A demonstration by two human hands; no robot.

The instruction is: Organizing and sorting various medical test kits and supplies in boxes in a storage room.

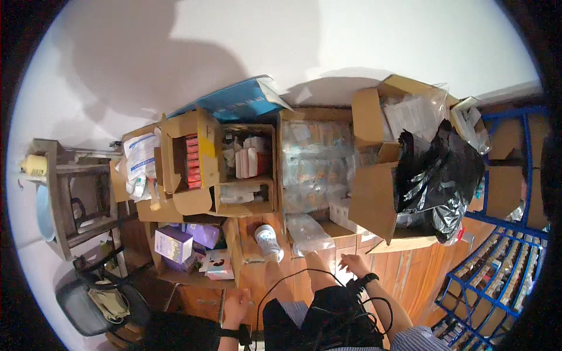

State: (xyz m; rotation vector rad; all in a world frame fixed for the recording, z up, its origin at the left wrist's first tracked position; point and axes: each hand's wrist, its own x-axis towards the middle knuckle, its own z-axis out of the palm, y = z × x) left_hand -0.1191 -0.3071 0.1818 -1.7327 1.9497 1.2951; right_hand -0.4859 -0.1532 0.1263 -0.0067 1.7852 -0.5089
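My left hand (237, 305) hangs low at the bottom, loosely curled, over the wooden floor just below a cardboard box (237, 254) of purple cartons. No object shows in it. My right hand (354, 265) is right of my knees with its fingers partly bent and apart, holding nothing visible. Ahead of it lies an open box (316, 115) of clear plastic packs, with a loose clear plastic bag (307, 234) at its near end. Further right, a black plastic bag (443, 171) lies over an open carton (373, 197). Both wrists wear black bands, and a black cable loops across my lap.
Stacked open cartons (197, 118) with red boxes and white packets stand left of centre. A wooden stool frame (57, 197) and a black chair (79, 302) are at left. Blue metal shelving (474, 289) with small goods is at right. A blue board (237, 98) leans on the wall.
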